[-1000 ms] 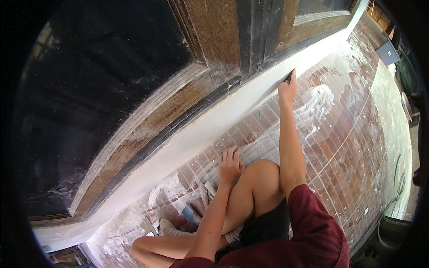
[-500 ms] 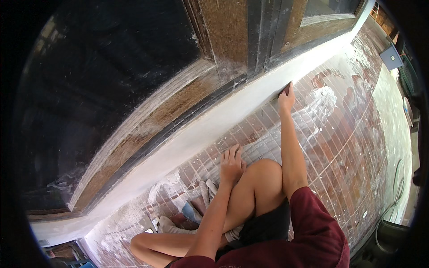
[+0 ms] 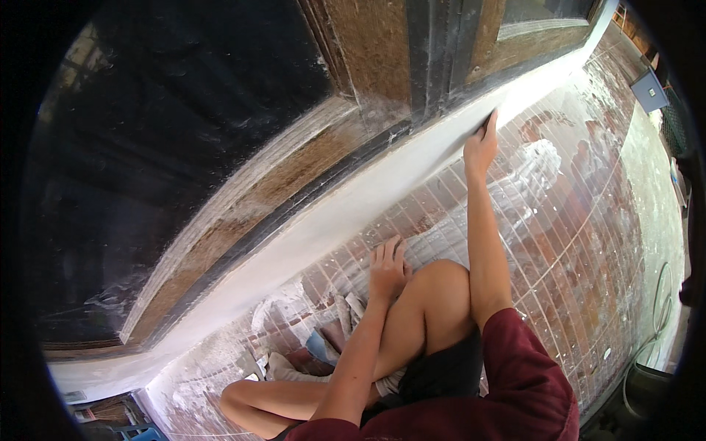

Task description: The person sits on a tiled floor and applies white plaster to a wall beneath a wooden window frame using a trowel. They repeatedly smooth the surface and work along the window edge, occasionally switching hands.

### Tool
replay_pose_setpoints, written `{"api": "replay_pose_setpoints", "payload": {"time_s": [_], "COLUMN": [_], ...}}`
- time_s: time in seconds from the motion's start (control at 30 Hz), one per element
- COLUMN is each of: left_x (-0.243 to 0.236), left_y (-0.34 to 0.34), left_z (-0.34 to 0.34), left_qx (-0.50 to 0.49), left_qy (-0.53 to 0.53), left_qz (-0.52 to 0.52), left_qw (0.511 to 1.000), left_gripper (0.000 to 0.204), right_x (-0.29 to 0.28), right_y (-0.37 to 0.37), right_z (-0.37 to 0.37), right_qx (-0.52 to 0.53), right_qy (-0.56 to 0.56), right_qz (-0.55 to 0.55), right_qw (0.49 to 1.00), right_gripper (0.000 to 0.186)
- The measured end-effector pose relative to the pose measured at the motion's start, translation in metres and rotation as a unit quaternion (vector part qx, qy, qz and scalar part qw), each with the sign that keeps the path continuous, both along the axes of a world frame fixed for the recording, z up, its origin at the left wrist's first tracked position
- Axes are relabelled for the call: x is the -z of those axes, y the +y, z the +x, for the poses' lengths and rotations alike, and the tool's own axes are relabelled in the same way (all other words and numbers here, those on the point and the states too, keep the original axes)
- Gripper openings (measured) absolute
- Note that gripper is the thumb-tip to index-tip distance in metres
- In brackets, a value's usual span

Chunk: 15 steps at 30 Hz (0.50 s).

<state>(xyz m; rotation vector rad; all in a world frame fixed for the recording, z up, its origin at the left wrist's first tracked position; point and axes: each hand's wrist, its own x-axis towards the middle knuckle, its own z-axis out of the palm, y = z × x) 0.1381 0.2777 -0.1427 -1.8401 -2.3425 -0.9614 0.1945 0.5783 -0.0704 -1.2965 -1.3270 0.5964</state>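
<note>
My right hand [image 3: 479, 151] grips a dark flat pad [image 3: 479, 132], partly hidden by the fingers, against the white strip [image 3: 323, 213] along the base of a worn wooden door frame [image 3: 368, 66]. The arm is stretched out past my bent knee [image 3: 441, 294]. My left hand [image 3: 390, 268] rests beside that knee, near the foot of the strip, with its fingers apart and slightly bent. Below it, rags and dusty pieces [image 3: 346, 316] lie on the tiled floor [image 3: 559, 242], which is streaked with white residue. A large dark panel [image 3: 176, 110] fills the upper left.
A grey box [image 3: 649, 92] stands at the far right beside green mesh. A pale floor band [image 3: 647, 191] runs along the right edge, with a looped hose [image 3: 662, 294] and a dark object [image 3: 647, 386] at the lower right. Assorted clutter [image 3: 118, 415] shows at the bottom left.
My right hand with the pad first slid a little back toward me along the strip, then moved out again toward the far end. My left hand stays by the knee.
</note>
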Motion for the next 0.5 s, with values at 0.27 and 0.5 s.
{"api": "replay_pose_setpoints", "payload": {"time_s": [0.27, 0.5], "left_x": [0.003, 0.001], "left_y": [0.000, -0.001], "left_z": [0.000, -0.001], "left_qx": [0.002, 0.001], "left_qy": [0.002, 0.002], "left_qz": [0.002, 0.002], "left_qw": [1.000, 1.000], "left_gripper": [0.042, 0.043], "right_x": [0.014, -0.045], "right_y": [-0.001, -0.027], "right_z": [0.014, -0.011], "right_qx": [-0.086, -0.042], "right_qy": [0.026, -0.011], "right_qz": [-0.102, 0.171], "right_qw": [0.991, 0.984], "right_gripper": [0.054, 0.051]}}
